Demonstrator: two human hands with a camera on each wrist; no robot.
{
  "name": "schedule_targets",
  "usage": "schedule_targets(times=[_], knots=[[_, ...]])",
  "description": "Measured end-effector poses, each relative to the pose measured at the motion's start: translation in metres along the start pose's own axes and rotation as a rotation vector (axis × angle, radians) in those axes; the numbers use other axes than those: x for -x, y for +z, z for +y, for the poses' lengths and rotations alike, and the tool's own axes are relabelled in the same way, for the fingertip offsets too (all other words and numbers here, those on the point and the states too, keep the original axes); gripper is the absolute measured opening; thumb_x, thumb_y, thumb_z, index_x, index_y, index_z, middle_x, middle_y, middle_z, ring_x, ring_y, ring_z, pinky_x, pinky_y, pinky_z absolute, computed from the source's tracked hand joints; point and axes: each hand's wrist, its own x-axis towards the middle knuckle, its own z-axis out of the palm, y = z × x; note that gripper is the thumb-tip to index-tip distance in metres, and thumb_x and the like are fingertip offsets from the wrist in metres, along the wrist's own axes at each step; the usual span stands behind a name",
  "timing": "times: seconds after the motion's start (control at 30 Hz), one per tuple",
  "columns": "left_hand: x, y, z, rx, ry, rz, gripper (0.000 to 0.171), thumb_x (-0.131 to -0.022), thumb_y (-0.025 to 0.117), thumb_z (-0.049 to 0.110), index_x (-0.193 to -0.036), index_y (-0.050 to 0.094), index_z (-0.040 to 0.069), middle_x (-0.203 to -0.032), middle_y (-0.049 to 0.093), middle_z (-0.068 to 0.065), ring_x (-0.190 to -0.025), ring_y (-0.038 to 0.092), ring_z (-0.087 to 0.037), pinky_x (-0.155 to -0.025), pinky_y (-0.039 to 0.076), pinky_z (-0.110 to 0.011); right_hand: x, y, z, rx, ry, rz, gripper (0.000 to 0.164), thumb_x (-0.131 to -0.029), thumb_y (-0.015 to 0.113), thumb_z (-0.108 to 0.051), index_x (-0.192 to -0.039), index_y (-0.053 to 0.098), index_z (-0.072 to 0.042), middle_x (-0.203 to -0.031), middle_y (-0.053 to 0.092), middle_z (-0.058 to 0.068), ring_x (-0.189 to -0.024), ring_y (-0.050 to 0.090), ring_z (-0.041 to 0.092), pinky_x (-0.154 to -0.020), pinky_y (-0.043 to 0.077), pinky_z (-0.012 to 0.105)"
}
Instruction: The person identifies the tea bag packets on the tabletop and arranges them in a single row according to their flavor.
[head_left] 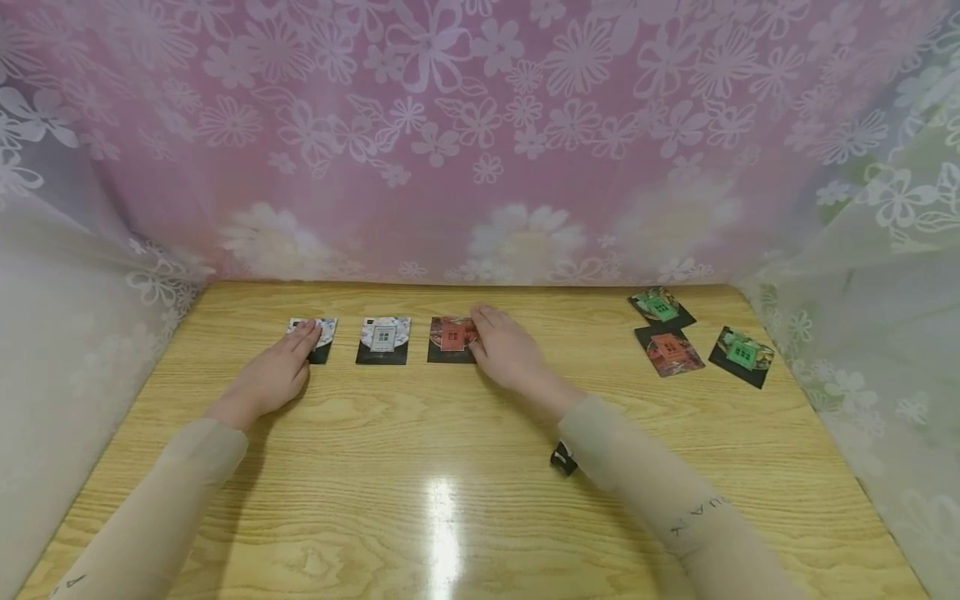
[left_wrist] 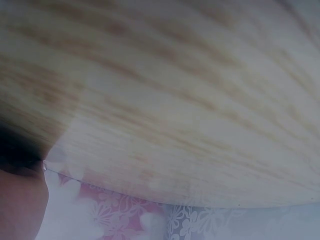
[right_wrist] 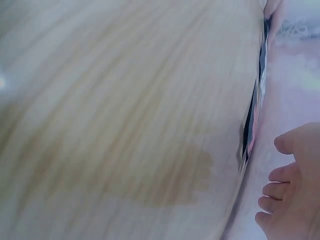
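Observation:
A row of three flat square packets lies on the wooden table. My left hand [head_left: 272, 375] rests its straight fingers on the left white-and-black packet [head_left: 321, 346], covering part of it. Beside it, untouched, is a second white-and-black packet [head_left: 384, 340]. My right hand [head_left: 510, 350], its fingers extended, is at the right edge of the red-and-black packet [head_left: 450, 337]; I cannot tell whether it touches. In the right wrist view the right hand [right_wrist: 295, 180] shows with fingers together. Only a bit of the left hand [left_wrist: 22, 205] appears in the left wrist view.
On the right lie a green packet [head_left: 660, 307], a red one [head_left: 670, 350] touching or overlapping it, and another green one [head_left: 741, 356]. A small black object [head_left: 564, 458] is partly hidden by the right sleeve [head_left: 645, 467]. Floral curtains [head_left: 480, 150] surround the table [head_left: 360, 483].

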Motion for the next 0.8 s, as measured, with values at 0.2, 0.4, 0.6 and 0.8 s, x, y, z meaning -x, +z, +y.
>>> schedule_targets(times=[0.2, 0.4, 0.6, 0.8], knots=[[0.001, -0.001, 0.000, 0.001, -0.006, -0.013, 0.062, -0.111, 0.037, 0.015, -0.165, 0.022, -0.010, -0.173, 0.018, -0.033, -0.161, 0.020, -0.050, -0.132, 0.022, -0.063, 0.014, -0.009, 0.030, -0.006, 0.000, 0.042, 0.064, -0.111, 0.055, -0.025, -0.164, 0.034, 0.004, -0.172, 0.033, 0.021, -0.161, 0.033, 0.037, -0.135, 0.028, 0.051], [0.001, -0.001, -0.001, 0.003, -0.009, -0.014, 0.062, -0.111, 0.037, 0.015, -0.165, 0.022, -0.010, -0.173, 0.018, -0.034, -0.161, 0.020, -0.051, -0.132, 0.022, -0.063, 0.031, -0.022, 0.060, -0.018, 0.026, 0.067, 0.065, -0.111, 0.054, -0.024, -0.165, 0.030, 0.005, -0.173, 0.028, 0.023, -0.162, 0.030, 0.039, -0.134, 0.028, 0.055], [0.000, 0.000, -0.002, 0.006, -0.001, -0.009, 0.062, -0.111, 0.037, 0.015, -0.165, 0.022, -0.010, -0.172, 0.019, -0.034, -0.161, 0.020, -0.051, -0.132, 0.023, -0.064, 0.050, -0.034, 0.092, -0.027, 0.103, 0.072, 0.066, -0.113, 0.051, -0.026, -0.166, 0.026, 0.004, -0.175, 0.023, 0.024, -0.163, 0.024, 0.041, -0.134, 0.026, 0.057], [-0.001, 0.002, -0.001, 0.004, 0.002, -0.005, 0.062, -0.111, 0.036, 0.014, -0.165, 0.022, -0.011, -0.173, 0.018, -0.033, -0.161, 0.020, -0.051, -0.132, 0.022, -0.063, 0.074, -0.043, 0.123, -0.042, 0.174, 0.084, 0.067, -0.113, 0.050, -0.025, -0.166, 0.025, 0.006, -0.174, 0.021, 0.027, -0.163, 0.022, 0.044, -0.128, 0.035, 0.061]])
